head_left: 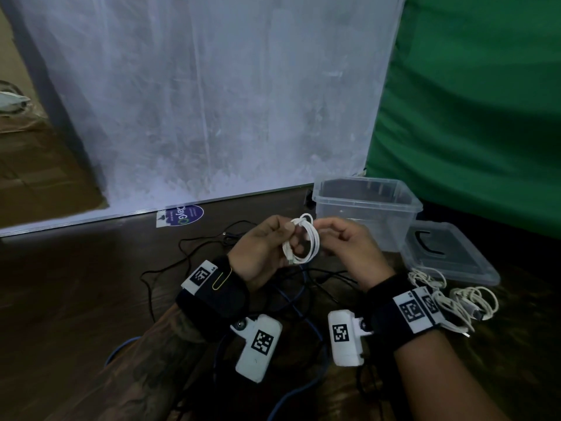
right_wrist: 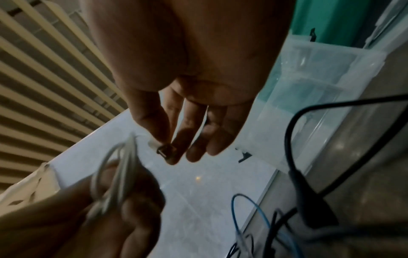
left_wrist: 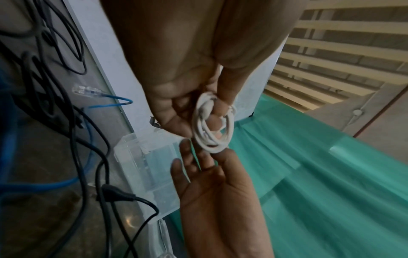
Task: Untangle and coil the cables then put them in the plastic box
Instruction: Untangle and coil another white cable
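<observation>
My left hand holds a small coil of white cable just above the dark table, fingers curled through the loops. In the left wrist view the coil hangs from the left hand. The fingertips of my right hand meet the coil's right side. The right wrist view shows the right hand pinching the cable's USB plug beside the blurred coil. Just behind the hands stands the clear plastic box, open, with no cable visible inside.
The box's lid lies flat on the right. Two coiled white cables lie in front of it. Loose black cables and a blue cable are tangled under my wrists. A white panel and a green cloth stand behind.
</observation>
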A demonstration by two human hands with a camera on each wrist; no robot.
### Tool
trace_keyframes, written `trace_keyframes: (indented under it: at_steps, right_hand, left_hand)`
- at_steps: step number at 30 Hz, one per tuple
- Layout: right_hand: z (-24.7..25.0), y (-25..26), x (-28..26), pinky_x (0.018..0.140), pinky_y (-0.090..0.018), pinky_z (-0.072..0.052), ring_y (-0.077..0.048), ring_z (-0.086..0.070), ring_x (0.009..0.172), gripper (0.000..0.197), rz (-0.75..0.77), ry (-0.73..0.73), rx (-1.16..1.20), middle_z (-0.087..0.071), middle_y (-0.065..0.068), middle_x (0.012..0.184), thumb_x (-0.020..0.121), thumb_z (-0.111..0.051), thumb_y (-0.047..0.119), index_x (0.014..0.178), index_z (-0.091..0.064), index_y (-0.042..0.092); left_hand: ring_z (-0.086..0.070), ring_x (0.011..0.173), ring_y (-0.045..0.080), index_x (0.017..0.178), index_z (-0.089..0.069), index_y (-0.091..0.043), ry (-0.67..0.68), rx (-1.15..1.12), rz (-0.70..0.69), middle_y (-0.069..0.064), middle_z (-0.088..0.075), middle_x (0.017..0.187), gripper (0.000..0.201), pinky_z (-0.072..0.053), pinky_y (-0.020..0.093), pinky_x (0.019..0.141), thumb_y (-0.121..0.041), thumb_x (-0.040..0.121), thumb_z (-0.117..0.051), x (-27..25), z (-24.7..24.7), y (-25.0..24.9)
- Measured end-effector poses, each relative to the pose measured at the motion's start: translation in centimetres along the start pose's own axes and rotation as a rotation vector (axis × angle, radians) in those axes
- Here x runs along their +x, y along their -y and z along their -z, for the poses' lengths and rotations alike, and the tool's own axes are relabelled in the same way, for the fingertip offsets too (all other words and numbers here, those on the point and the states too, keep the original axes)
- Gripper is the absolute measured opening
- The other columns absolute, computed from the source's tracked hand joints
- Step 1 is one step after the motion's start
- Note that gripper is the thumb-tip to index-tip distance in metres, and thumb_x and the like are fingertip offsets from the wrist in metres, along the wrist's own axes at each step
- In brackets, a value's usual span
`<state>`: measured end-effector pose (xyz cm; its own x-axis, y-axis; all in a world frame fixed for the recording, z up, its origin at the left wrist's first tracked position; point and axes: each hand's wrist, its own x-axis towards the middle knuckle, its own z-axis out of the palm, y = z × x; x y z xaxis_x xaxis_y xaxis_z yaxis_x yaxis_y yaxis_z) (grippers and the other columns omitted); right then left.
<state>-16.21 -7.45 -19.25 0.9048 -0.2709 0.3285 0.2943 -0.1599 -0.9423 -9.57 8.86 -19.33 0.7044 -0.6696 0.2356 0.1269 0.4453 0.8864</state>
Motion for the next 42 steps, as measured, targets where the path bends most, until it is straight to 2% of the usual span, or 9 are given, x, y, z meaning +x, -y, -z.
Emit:
trace_keyframes:
  at_steps: [4, 7, 11, 15, 19, 24, 32, 37, 42]
  right_hand:
    - [-0.9, 0.1, -0.1, 0.064, -0.027, -0.049, -0.016, -0.066, 0.076, 0.02, -0.133, 0.008, 0.129, -0.075, -0.006, 0.086, 0.093, -0.057, 0.004, 0.094, -0.075, 0.013]
    - [-1.1, 0.0, -0.1, 0.074, -0.034, -0.05, -0.023, -0.067, 0.087, 0.024, -0.217, 0.094, 0.182, -0.075, -0.012, 0.096, 0.094, -0.06, 0.029, 0.1, -0.074, 0.011]
    - [-2.2, -0.2, -0.4, 0.058, -0.023, -0.038, -0.009, -0.057, 0.068, 0.031, -0.241, 0.17, 0.107, -0.067, 0.004, 0.075, 0.078, -0.074, 0.052, 0.086, -0.075, 0.023]
    - [-1.9, -0.3, -0.3, 0.05, -0.023, -0.027, -0.009, -0.047, 0.059, 0.017, -0.272, 0.2, 0.13, -0.062, 0.002, 0.073, 0.077, -0.074, 0.029, 0.091, -0.073, 0.019]
    - [-0.3, 0.6, -0.3, 0.048, -0.021, -0.038, -0.012, -0.052, 0.061, 0.007, -0.274, 0.207, 0.128, -0.062, -0.008, 0.075, 0.09, -0.066, 0.01, 0.095, -0.071, 0.009]
    - [0.4, 0.9, 0.1, 0.058, -0.025, -0.057, -0.015, -0.066, 0.065, 0.024, -0.206, 0.102, 0.12, -0.071, -0.016, 0.086, 0.088, -0.068, 0.003, 0.111, -0.065, -0.003]
    - [3.8, 4.1, 0.2, 0.066, -0.021, -0.058, -0.012, -0.071, 0.072, 0.014, -0.23, 0.339, -0.019, -0.074, -0.006, 0.083, 0.09, -0.062, 0.004, 0.102, -0.067, 0.009]
    - [6.0, 6.3, 0.3, 0.066, -0.022, -0.06, -0.013, -0.071, 0.07, 0.016, -0.261, 0.315, 0.018, -0.074, -0.008, 0.081, 0.088, -0.063, 0.002, 0.104, -0.064, 0.003]
    - [7.4, 5.3, 0.4, 0.068, -0.023, -0.06, -0.014, -0.072, 0.069, 0.011, -0.299, 0.205, -0.051, -0.073, -0.01, 0.082, 0.091, -0.062, -0.002, 0.099, -0.068, 0.003]
  left_hand:
    - [-0.059, 0.065, 0.021, 0.078, -0.053, -0.009, -0.071, 0.104, 0.012, 0.011, -0.059, 0.074, 0.018, -0.054, 0.036, 0.065, -0.015, 0.094, -0.049, 0.1, 0.6, 0.0]
    - [-0.055, 0.066, 0.025, 0.08, -0.053, -0.007, -0.101, 0.151, -0.018, 0.017, -0.056, 0.076, 0.017, -0.053, 0.036, 0.067, -0.017, 0.094, -0.054, 0.2, 1.1, 0.4]
    - [-0.057, 0.061, 0.021, 0.087, -0.054, 0.001, -0.07, 0.228, -0.051, 0.015, -0.059, 0.071, 0.016, -0.049, 0.028, 0.058, -0.012, 0.096, -0.051, 0.1, 0.8, 0.7]
    - [-0.06, 0.065, 0.022, 0.082, -0.06, -0.007, -0.112, 0.207, -0.035, 0.012, -0.065, 0.074, 0.02, -0.049, 0.029, 0.062, -0.012, 0.097, -0.048, 0.1, 0.9, 0.9]
    - [-0.058, 0.061, 0.019, 0.084, -0.06, -0.007, -0.148, 0.231, -0.025, 0.011, -0.063, 0.074, 0.021, -0.043, 0.026, 0.055, -0.016, 0.098, -0.047, 0.4, 1.1, 1.3]
    - [-0.059, 0.065, 0.018, 0.084, -0.061, -0.012, -0.194, 0.282, 0.012, 0.005, -0.063, 0.076, 0.021, -0.048, 0.026, 0.054, -0.018, 0.099, -0.048, 0.7, 1.6, 1.0]
    - [-0.058, 0.073, 0.02, 0.097, -0.062, -0.01, 0.008, 0.274, 0.162, 0.006, -0.058, 0.082, 0.011, -0.056, 0.028, 0.06, -0.016, 0.09, -0.056, 1.5, 1.1, -1.5]
    - [-0.059, 0.088, 0.024, 0.108, -0.06, -0.012, 0.11, 0.26, 0.243, 0.013, -0.058, 0.1, 0.024, -0.051, 0.036, 0.076, -0.021, 0.086, -0.062, 3.3, -0.9, -1.8]
    - [-0.059, 0.067, 0.013, 0.095, -0.063, -0.016, 0.076, 0.359, 0.259, -0.001, -0.064, 0.073, 0.009, -0.05, 0.03, 0.066, -0.018, 0.095, -0.054, 4.5, -2.1, -0.5]
